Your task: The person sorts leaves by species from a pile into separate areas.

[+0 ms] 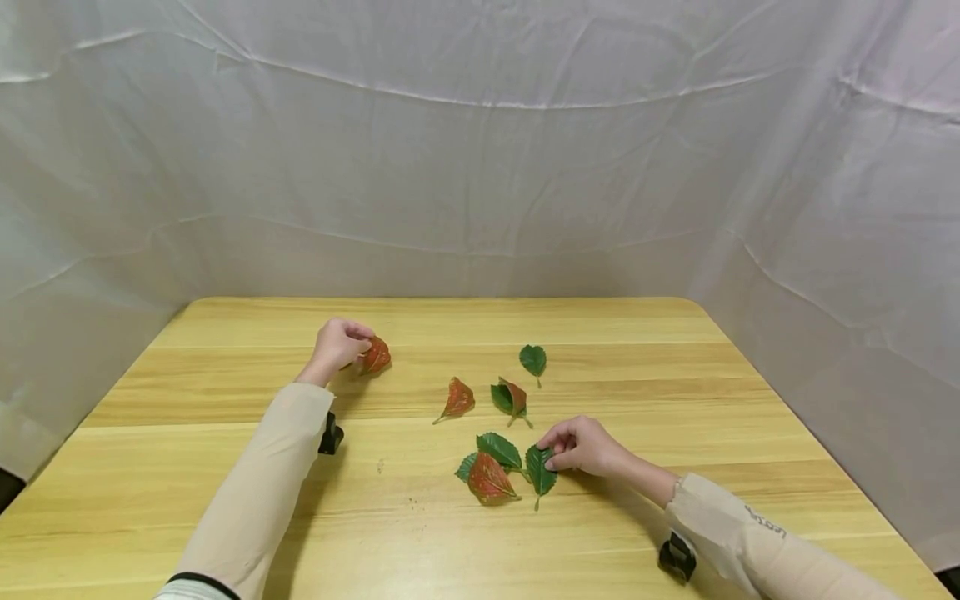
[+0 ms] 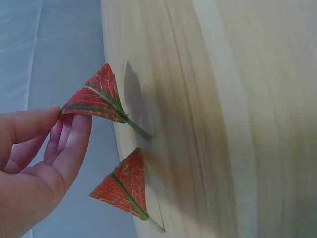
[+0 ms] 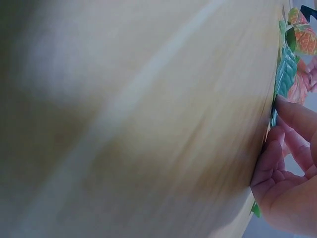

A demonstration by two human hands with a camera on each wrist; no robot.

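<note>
My left hand [image 1: 339, 343] is at the far left of the table, its thumb and a finger pinching a red leaf [image 2: 101, 96] by the edge. A second red leaf [image 2: 130, 186] lies below that one in the left wrist view, untouched. Nearer the front, my right hand [image 1: 587, 447] pinches a dark green leaf [image 1: 540, 471] whose stem points toward me. Left of it a red leaf [image 1: 489, 480] overlaps green leaves, one of them a broad green leaf [image 1: 498, 449]. In the right wrist view my fingers partly cover the green leaf [image 3: 286, 72].
Behind these, a lone red leaf [image 1: 457, 399] lies on the wooden table [image 1: 187, 492]. A red leaf beside a green leaf [image 1: 501, 399] is right of it, and another green leaf [image 1: 533, 359] is farther back. Grey-white cloth [image 1: 480, 183] hangs around the table.
</note>
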